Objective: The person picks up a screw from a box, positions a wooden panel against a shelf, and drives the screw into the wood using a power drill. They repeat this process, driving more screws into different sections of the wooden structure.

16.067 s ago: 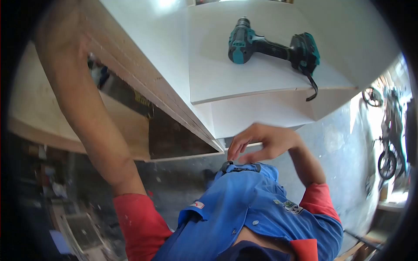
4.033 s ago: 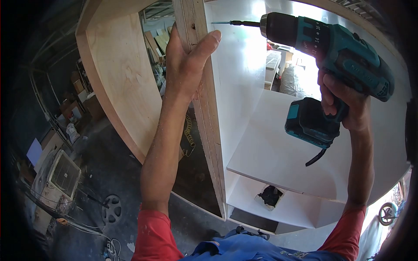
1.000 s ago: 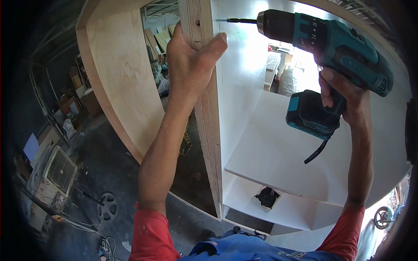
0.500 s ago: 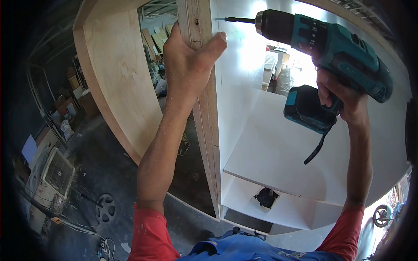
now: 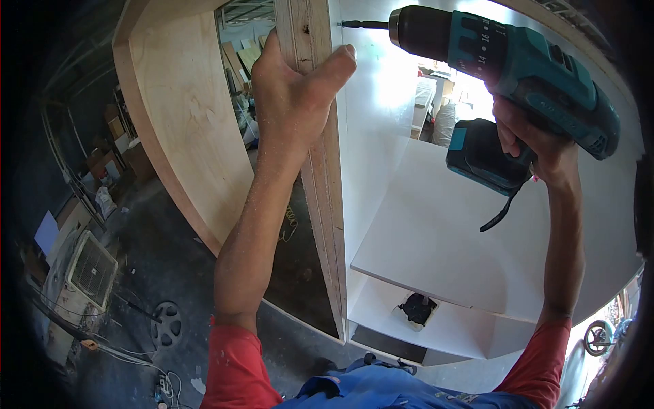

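Note:
My right hand (image 5: 538,140) is wrapped round the handle of a teal and black cordless drill (image 5: 524,75), held level with its chuck toward the left. A thick battery (image 5: 487,157) and a hanging black strap are under the handle. The long black driver bit (image 5: 366,24) reaches the white panel (image 5: 371,88), where only a tiny bit of screw shows at its tip. My left hand (image 5: 296,85) grips the edge of the wooden upright (image 5: 320,184), thumb on the white panel's side. The fingers behind the upright are partly hidden.
A white shelf (image 5: 449,225) spans the cabinet at right, above a lower board with a dark ragged hole (image 5: 417,309). A curved plywood panel (image 5: 184,123) stands at left. On the floor lie a spoked wheel (image 5: 166,324) and cables (image 5: 126,350).
The drill has moved left and slightly up, toward the white panel. The screw's shank, visible before, has mostly gone into the panel. My left hand stays on the upright.

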`<state>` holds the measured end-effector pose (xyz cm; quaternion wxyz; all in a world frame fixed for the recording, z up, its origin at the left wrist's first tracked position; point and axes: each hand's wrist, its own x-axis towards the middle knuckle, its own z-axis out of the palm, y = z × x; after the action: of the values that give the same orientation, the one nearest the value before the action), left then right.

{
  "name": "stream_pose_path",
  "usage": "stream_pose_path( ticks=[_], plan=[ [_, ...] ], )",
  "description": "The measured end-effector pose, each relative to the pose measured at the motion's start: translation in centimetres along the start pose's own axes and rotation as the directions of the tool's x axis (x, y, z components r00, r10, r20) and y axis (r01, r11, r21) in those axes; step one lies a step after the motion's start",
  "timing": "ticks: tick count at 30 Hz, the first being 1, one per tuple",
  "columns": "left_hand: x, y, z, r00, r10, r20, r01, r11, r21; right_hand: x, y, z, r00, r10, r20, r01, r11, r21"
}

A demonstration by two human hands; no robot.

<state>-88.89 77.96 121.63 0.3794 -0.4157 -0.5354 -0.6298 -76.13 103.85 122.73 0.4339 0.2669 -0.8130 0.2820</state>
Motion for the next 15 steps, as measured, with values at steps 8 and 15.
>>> stream_pose_path(
  ticks=[8, 15],
  plan=[
    [0.11, -0.38, 0.11, 0.999, 0.033, -0.034, -0.033, 0.999, -0.009, 0.19, 0.09, 0.28, 1.0, 0.009, -0.012, -0.009, 1.0, -0.024],
    [-0.01, -0.42, -0.04, 1.0, 0.022, -0.006, -0.022, 0.999, 0.027, 0.52, -0.36, -0.06, 0.999, 0.017, 0.032, -0.015, 0.998, -0.068]
  ],
)
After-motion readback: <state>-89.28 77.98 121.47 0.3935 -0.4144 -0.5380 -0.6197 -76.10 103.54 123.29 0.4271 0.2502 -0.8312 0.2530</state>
